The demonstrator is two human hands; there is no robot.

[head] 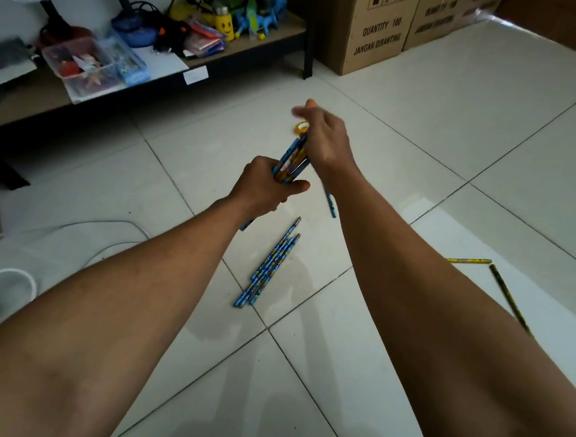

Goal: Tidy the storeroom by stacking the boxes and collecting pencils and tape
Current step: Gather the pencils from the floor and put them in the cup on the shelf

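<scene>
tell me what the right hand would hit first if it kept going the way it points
Probably the yellow tape roll on the floor just beyond the right hand, which reaches forward above the pencil bundle. Depth is unclear from this one view.

Two bare forearms seen, no sleeves in frame. Left hand (265, 185) and right hand (322, 138) uncovered: no gloves, rings, watch or wristband visible.

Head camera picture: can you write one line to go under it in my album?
Left hand grips a bundle of blue pencils, right hand at its top; more pencils lie on the tiled floor.
</scene>
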